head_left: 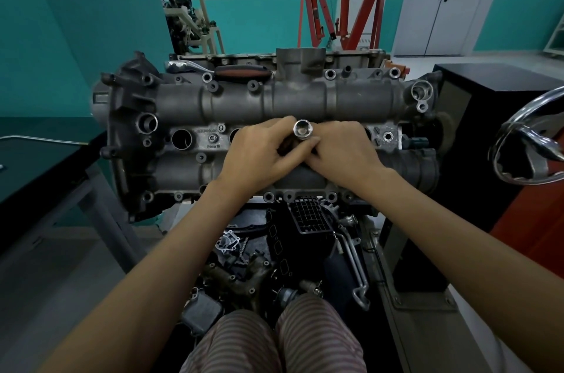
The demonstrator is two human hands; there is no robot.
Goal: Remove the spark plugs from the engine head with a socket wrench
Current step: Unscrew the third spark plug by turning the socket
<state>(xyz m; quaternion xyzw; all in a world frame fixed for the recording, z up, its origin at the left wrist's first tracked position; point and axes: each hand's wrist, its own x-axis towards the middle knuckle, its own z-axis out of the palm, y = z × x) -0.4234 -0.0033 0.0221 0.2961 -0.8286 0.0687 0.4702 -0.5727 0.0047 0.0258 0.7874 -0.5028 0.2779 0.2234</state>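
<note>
Both hands met over the middle of the engine head (274, 97), which sat on a stand in front of the person. The left hand (262, 152) and the right hand (345, 152) had their fingers curled around a chrome socket (302, 129) that stood upright, open end toward the camera, over the central row of plug wells. Whether a spark plug sat inside the socket could not be told; no plug was visible anywhere.

Progress, as a judgement: removal appeared to be under way at a middle well, with the socket being turned or lifted by hand. One well (181, 139) at the left stood open and looked empty; a second was partly seen beside the left hand; the rest were covered by the hands.

Count: one socket, one ratchet wrench (189, 66) and one screwdriver (241, 71), both lying unused on the far edge of the head.
</note>
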